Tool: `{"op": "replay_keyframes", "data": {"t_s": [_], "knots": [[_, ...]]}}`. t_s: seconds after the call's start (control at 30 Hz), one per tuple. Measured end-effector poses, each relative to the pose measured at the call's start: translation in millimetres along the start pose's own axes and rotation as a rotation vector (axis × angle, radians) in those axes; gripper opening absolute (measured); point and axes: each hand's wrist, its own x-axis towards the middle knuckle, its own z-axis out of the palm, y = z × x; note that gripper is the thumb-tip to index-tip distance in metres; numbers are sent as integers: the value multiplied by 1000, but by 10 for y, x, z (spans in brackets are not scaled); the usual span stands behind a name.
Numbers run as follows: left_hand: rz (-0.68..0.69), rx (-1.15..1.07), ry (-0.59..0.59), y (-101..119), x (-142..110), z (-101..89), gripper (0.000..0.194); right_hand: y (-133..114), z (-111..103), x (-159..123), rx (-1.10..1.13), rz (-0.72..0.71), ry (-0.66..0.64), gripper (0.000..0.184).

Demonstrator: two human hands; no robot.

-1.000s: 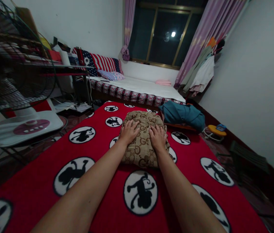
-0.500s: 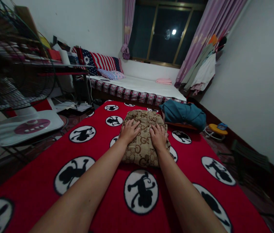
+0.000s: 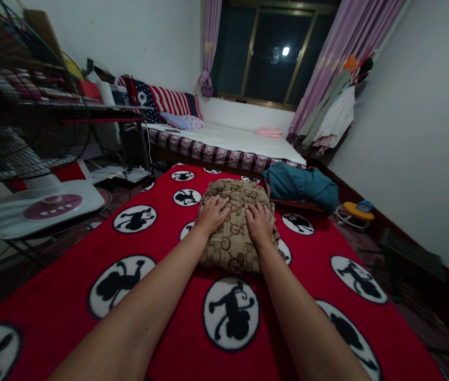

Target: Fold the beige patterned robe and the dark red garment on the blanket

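A folded tan garment (image 3: 235, 238) with brown letter patterns lies as a compact bundle on a red blanket (image 3: 177, 328) printed with black monkeys in white circles. My left hand (image 3: 212, 216) rests flat on the garment's left part, fingers spread. On its right part lies my right hand (image 3: 261, 223), palm down with the fingers apart. Neither hand grips the cloth. What kind of garment it is, I cannot tell from the folds. Just beyond it to the right sits a teal piece of clothing (image 3: 302, 185), loosely folded.
A white fan (image 3: 50, 206) stands at the left, near a cluttered desk (image 3: 109, 107). Behind the blanket is a bed (image 3: 224, 137) with a pillow (image 3: 183, 121). A yellow stool (image 3: 353, 211) and a dark folding chair (image 3: 411, 259) stand at the right, below hanging clothes (image 3: 333, 116).
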Motion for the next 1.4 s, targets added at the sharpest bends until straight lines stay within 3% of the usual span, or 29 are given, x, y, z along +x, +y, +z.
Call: {"op": "replay_keyframes", "data": {"t_s": [0.83, 1.0, 1.17, 1.27, 1.4], "knots": [[-17, 36, -49, 15, -10, -10, 50, 4, 21, 12, 28, 4, 3, 42], [-8, 66, -157, -4, 5, 11, 56, 47, -46, 30, 115, 19, -164, 48], [-22, 140, -335, 15, -7, -91, 63, 367, -339, -94, 554, -135, -360, 47], [-28, 228, -430, 100, -5, -255, 64, 627, -526, -341, 685, -129, -255, 34], [-51, 317, -462, 389, 71, -548, 58, 842, -697, -786, 631, -180, -20, 28]]}}
